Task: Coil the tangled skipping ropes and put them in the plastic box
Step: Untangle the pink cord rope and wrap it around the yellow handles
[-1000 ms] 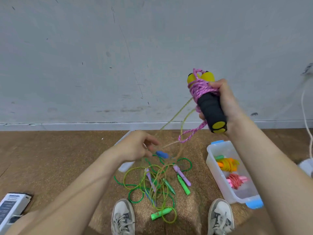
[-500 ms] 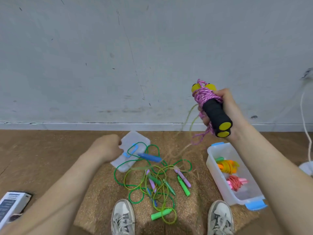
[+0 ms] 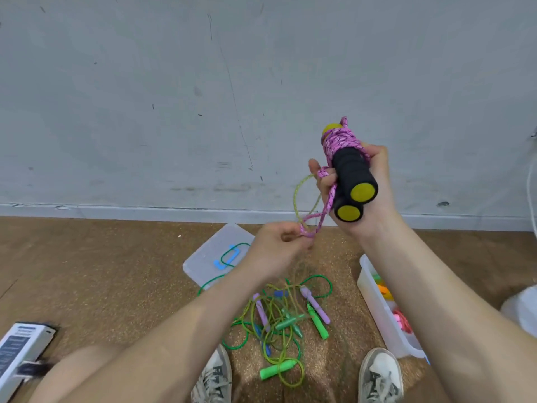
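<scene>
Before a scuffed grey wall, above the brown cork floor, the person's right hand has its fingers curled round a pair of black foam handles with yellow end caps. A pink braided skipping rope is wound about their top, and the left hand pinches its loose loop just below. I'd slip that loop clear of the thin yellow-green cord that seems to cross it, then tuck it under a turn, keeping the line taut so the bundle can't spring open. The clear plastic box waits on the floor to the right, coiled ropes inside, with the green and yellow tangle between the shoes.
</scene>
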`<state>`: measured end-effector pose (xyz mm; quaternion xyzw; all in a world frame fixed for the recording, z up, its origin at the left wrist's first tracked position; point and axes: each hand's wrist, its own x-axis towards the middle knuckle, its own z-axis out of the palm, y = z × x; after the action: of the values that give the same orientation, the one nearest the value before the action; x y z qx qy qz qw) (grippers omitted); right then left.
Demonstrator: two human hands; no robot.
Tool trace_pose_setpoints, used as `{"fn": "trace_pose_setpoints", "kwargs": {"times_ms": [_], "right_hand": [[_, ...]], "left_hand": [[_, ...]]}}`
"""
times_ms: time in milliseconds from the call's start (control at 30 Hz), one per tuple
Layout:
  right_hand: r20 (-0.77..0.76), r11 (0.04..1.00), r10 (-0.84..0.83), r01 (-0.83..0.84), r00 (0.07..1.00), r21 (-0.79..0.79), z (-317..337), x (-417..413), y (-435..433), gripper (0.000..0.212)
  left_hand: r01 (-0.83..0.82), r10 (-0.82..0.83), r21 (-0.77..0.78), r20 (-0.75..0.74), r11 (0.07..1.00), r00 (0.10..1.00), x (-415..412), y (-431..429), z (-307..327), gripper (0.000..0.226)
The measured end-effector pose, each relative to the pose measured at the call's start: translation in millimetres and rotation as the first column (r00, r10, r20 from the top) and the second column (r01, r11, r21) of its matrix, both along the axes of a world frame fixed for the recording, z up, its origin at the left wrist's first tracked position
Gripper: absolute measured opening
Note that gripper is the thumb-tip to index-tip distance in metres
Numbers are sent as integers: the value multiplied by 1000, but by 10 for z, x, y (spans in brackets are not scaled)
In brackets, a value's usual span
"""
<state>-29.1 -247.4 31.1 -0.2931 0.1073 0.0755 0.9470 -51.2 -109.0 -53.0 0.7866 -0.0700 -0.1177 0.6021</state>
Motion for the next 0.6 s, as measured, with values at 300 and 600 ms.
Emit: {"fn": "trace_pose_setpoints", "kwargs": {"times_ms": [300, 600], "right_hand": [[-208, 946, -169, 100, 963, -308, -225, 125, -177, 22], [-177, 967, -239, 250, 955, 43, -199, 120, 27, 19]], "left_hand": [[-54, 31, -275, -88, 960, 996, 112, 314, 292, 18], [-305, 214, 441, 245, 844, 945, 96, 105, -80, 40]]}}
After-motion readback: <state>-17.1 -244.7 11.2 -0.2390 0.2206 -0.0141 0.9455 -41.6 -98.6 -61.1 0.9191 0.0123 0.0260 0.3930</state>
